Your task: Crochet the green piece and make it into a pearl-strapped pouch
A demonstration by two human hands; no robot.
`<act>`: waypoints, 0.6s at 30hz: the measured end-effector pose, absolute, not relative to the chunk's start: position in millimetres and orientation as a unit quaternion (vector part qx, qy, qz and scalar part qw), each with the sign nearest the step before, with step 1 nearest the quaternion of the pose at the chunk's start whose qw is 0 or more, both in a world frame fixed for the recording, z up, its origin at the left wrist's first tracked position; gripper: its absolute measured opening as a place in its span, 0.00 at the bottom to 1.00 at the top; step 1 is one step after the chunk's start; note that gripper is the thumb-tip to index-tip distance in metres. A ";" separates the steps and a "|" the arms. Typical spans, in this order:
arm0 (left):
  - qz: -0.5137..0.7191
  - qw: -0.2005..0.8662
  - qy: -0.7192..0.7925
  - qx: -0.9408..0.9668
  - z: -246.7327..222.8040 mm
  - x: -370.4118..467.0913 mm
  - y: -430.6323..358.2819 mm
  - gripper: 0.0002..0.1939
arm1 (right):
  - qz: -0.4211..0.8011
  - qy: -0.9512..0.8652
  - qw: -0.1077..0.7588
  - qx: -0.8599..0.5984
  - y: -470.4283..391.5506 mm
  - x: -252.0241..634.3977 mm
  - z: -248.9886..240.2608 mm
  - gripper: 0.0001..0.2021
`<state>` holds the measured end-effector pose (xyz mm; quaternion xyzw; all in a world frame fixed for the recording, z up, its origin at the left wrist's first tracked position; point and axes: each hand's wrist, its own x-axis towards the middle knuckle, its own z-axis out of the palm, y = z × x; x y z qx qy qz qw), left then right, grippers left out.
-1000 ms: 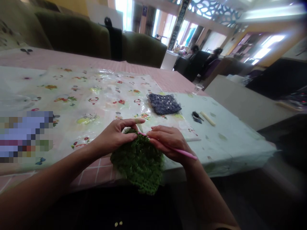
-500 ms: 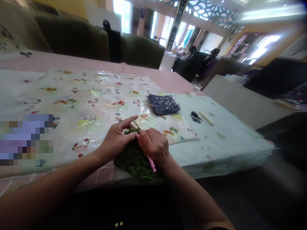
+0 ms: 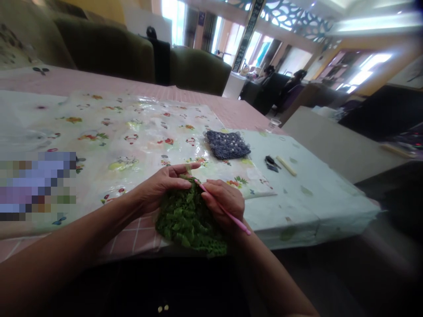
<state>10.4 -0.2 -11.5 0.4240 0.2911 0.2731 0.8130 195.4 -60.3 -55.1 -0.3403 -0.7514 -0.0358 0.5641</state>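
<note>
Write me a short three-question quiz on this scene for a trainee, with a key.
1. Which hand grips the pink hook?
2. True or false: the dark, pale-dotted piece lies on the table, apart from both hands.
3. What colour is the ruffled piece pinched by the left hand?
A) orange
B) green
C) white

Key: 1. the right hand; 2. true; 3. B
</note>
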 end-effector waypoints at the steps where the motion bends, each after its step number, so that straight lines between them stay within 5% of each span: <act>1: 0.277 0.802 0.293 0.440 -11.3 9.9 0.6 0.35 | 0.007 -0.741 0.570 -0.356 -62.4 196.6 -54.9 0.04; 6: 0.292 0.743 0.316 0.512 -9.7 9.3 0.5 0.33 | 0.177 -0.678 0.589 -0.403 -70.4 204.4 -53.0 0.06; 12: 0.296 0.724 0.320 0.535 -11.7 10.2 -3.2 0.26 | 0.227 -0.656 0.595 -0.405 -67.5 208.0 -50.4 0.09; 18: 0.225 0.777 0.299 0.505 -10.8 9.9 -3.1 0.25 | -0.022 -0.733 0.568 -0.374 -61.2 191.8 -53.2 0.06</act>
